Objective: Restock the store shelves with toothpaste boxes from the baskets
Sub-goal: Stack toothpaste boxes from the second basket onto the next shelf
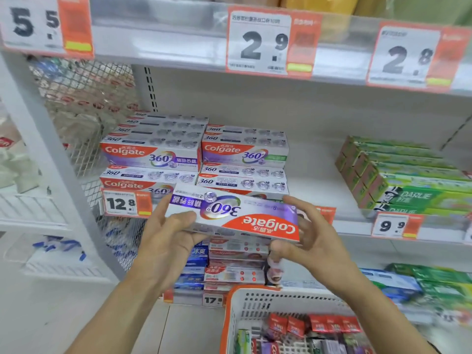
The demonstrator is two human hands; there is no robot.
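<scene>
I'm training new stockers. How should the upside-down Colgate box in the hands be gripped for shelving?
Grip the Colgate box at its two short ends, one from each side, as the left hand and right hand do. It is long, flat and level, so end holds probably steady it, with fingers clear of the faces.
</scene>
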